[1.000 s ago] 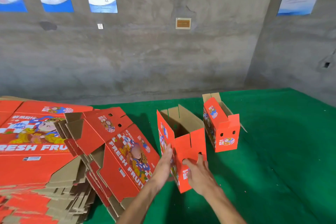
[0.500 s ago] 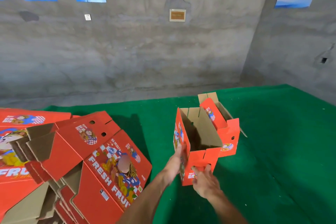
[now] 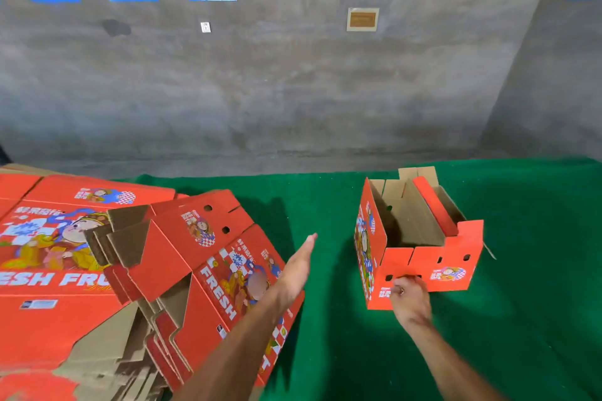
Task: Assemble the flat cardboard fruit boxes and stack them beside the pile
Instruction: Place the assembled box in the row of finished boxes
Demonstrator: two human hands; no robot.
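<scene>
Right hand [image 3: 409, 298] on box [image 3: 391, 265]

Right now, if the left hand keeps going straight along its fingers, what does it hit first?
Probably nothing close. The left hand points up and away over bare green cloth, between the flat box pile and the built box. Beyond is the grey wall; depth unclear.

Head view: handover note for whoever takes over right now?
Left hand: open, fingers straight, over the edge of the flat box pile, holding nothing.
Right hand: fingers curled at the near box front panel.
Near box stands open-topped against the far box on the green mat.
Done: two boxes erected.
Left: many flats still to assemble.
</scene>
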